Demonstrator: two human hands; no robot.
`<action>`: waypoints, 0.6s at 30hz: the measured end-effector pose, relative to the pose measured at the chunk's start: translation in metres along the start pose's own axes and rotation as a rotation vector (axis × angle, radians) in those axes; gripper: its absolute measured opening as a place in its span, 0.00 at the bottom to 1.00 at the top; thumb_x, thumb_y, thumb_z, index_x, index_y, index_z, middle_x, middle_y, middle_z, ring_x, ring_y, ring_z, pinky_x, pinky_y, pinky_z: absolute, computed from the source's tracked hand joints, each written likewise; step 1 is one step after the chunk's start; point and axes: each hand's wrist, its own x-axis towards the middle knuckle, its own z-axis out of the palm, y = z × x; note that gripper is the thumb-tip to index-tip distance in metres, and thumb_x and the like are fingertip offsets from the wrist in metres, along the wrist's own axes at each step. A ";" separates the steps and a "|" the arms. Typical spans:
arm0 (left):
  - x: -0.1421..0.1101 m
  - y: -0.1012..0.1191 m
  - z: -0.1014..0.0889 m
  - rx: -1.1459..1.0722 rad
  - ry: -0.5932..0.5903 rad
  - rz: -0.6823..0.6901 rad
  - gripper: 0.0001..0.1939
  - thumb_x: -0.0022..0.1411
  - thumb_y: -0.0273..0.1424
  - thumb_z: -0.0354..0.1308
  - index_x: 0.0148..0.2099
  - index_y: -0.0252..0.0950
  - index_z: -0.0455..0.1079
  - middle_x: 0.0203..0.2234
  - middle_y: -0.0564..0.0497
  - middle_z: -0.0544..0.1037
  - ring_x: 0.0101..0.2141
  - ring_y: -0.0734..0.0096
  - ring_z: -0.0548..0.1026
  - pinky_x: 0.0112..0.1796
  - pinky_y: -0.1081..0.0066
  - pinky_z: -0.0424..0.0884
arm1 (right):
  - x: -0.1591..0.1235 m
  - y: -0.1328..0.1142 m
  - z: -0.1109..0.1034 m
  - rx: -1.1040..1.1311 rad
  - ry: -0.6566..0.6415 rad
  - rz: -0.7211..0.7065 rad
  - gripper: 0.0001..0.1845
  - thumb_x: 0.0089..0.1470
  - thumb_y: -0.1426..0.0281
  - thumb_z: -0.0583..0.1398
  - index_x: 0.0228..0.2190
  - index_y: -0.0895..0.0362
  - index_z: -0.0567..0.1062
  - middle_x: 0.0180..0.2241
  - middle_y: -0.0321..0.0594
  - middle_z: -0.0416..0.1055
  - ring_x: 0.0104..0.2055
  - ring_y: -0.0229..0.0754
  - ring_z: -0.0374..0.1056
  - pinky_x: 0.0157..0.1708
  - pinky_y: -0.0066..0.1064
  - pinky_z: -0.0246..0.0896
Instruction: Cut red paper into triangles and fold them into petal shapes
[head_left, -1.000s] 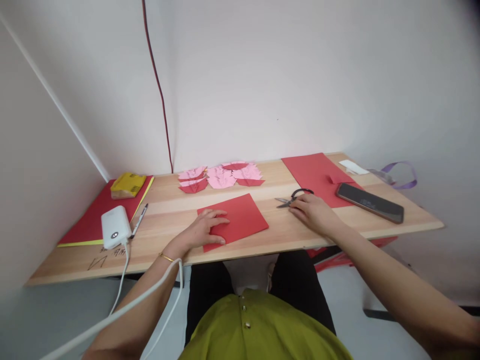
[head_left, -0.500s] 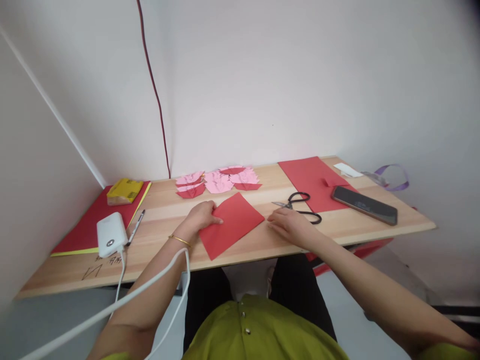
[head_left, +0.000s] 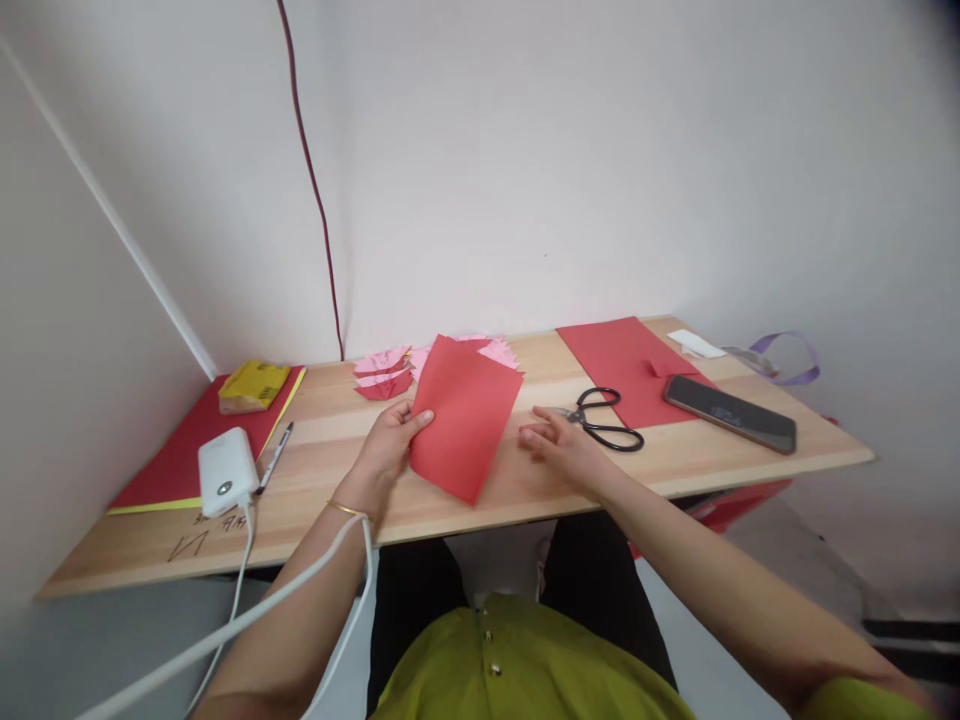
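A plain red sheet of paper (head_left: 466, 420) is raised and tilted above the table, pinched at its left edge by my left hand (head_left: 388, 440), thumb in front. My right hand (head_left: 559, 448) hovers to the right of the sheet, apart from it, fingers spread and holding nothing. Just beyond that hand lie black-handled scissors (head_left: 600, 418), their blades partly hidden by its fingers. Behind the red sheet, pink and red paper cutouts (head_left: 382, 372) rest along the wall, some of them covered by it.
To the right, a phone (head_left: 729, 414) lies partly on a large red sheet (head_left: 622, 375). At left are a white power bank (head_left: 227, 470) with a cable, a pen (head_left: 275, 458), a yellow packet (head_left: 253, 386) and dark red paper (head_left: 180, 440). The white cable crosses my left forearm.
My left hand has lifted the red sheet off the table and turned it more upright. My right hand has shifted slightly left, and its fingers have spread.
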 end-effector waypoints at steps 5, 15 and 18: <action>-0.002 -0.006 0.005 -0.076 -0.016 -0.011 0.22 0.48 0.35 0.65 0.46 0.34 0.70 0.43 0.44 0.78 0.39 0.62 0.76 0.44 0.61 0.69 | -0.008 -0.021 0.014 0.206 -0.193 0.057 0.22 0.56 0.58 0.54 0.48 0.57 0.66 0.43 0.47 0.73 0.42 0.44 0.72 0.30 0.30 0.66; -0.012 -0.014 0.008 -0.111 0.141 0.060 0.23 0.49 0.36 0.65 0.47 0.35 0.69 0.44 0.43 0.77 0.41 0.61 0.76 0.45 0.60 0.70 | 0.026 -0.017 -0.039 -0.335 0.318 -0.283 0.16 0.59 0.58 0.48 0.26 0.55 0.60 0.22 0.35 0.66 0.24 0.35 0.65 0.25 0.28 0.62; -0.022 -0.011 0.008 -0.154 0.120 0.017 0.22 0.49 0.34 0.65 0.47 0.35 0.70 0.44 0.44 0.77 0.41 0.61 0.76 0.45 0.59 0.70 | 0.052 -0.014 -0.093 -0.410 0.375 -0.284 0.17 0.61 0.59 0.45 0.27 0.56 0.60 0.19 0.39 0.66 0.20 0.35 0.64 0.23 0.30 0.60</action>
